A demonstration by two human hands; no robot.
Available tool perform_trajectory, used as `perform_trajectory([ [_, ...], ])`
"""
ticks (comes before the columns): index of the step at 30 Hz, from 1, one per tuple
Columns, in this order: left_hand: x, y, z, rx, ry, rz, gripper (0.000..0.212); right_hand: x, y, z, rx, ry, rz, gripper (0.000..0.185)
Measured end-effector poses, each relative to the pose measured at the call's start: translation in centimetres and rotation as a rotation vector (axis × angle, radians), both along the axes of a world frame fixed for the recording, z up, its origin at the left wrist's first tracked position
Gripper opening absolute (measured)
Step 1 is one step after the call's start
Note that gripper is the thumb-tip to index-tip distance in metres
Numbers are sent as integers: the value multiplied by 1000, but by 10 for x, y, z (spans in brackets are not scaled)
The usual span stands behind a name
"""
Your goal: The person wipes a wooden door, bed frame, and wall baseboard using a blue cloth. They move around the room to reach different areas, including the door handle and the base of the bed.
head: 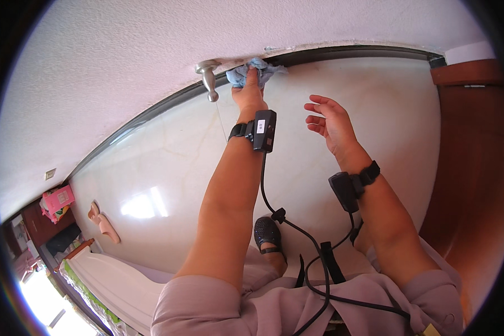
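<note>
My left hand (250, 94) grips a crumpled blue cloth (239, 77) and presses it to the dark baseboard (319, 55) at the foot of a white textured wall (143, 46). Just left of the cloth, a metal door stop (209, 80) juts out from the wall. My right hand (328, 119) hangs in the air over the pale tiled floor (386, 126), fingers loosely curled and apart, with nothing in it. Each wrist bears a strapped black device; the one on the left wrist (265, 131) trails a black cable (294, 227).
A reddish-brown wooden door (470, 168) stands along the right side. Pink slippers (104, 222) lie on the floor at left, near a bed (109, 269) and a pink box (60, 198). One of my feet in a dark shoe (267, 233) is below my arms.
</note>
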State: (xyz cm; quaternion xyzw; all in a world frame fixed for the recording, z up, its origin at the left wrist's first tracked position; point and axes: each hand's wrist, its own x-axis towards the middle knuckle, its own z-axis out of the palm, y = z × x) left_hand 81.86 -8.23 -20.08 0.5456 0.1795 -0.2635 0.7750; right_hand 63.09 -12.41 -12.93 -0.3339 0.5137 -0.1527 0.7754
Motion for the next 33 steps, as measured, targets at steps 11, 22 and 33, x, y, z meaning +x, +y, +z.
perform_trajectory([
  [11,89,82,-32,68,-211,259,36,5,0,-3,-55,-16,54,30],
  [22,250,222,-64,598,-591,250,27,17,8,-2,-23,-4,120,30],
  [33,187,160,-90,-13,-302,123,36,28,33,-13,37,-37,147,28],
])
